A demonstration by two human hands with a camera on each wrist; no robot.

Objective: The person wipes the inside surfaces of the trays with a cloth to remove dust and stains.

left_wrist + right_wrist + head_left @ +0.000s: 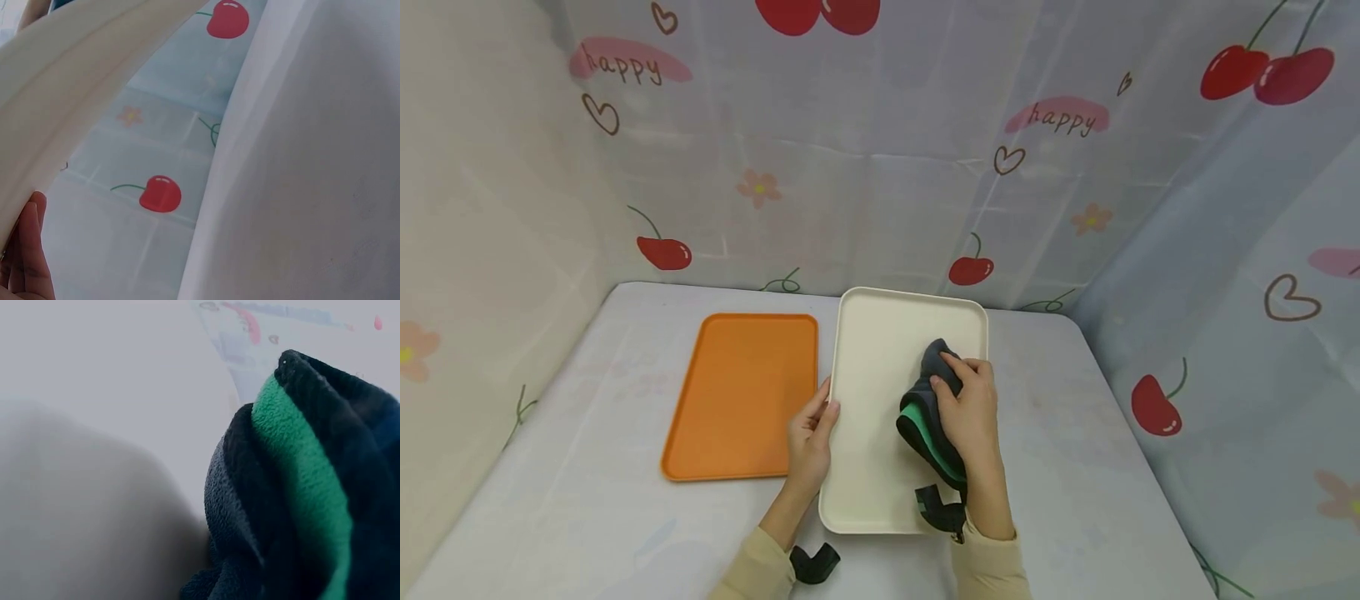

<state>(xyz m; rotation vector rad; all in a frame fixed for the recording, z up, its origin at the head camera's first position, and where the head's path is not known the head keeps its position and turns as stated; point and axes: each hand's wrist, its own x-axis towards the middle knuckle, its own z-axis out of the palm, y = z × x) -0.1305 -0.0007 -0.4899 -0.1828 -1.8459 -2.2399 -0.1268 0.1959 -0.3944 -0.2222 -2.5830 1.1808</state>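
A cream tray (872, 417) is held at its left edge by my left hand (808, 442), thumb on the rim; in the left wrist view the fingers (31, 250) press against the tray's edge (75, 81). My right hand (972, 417) grips a bundled dark cloth (936, 358) with a green band over the tray's right half. Close up in the right wrist view, the cloth (244, 494) shows dark blue-grey, black and green (300, 462) folds. The right hand itself is hidden there.
An orange tray (745, 396) lies flat on the white table (1060, 467), left of the cream tray. Curtains (880, 208) printed with cherries stand behind and at the sides. Dark wrist-camera mounts show at both wrists.
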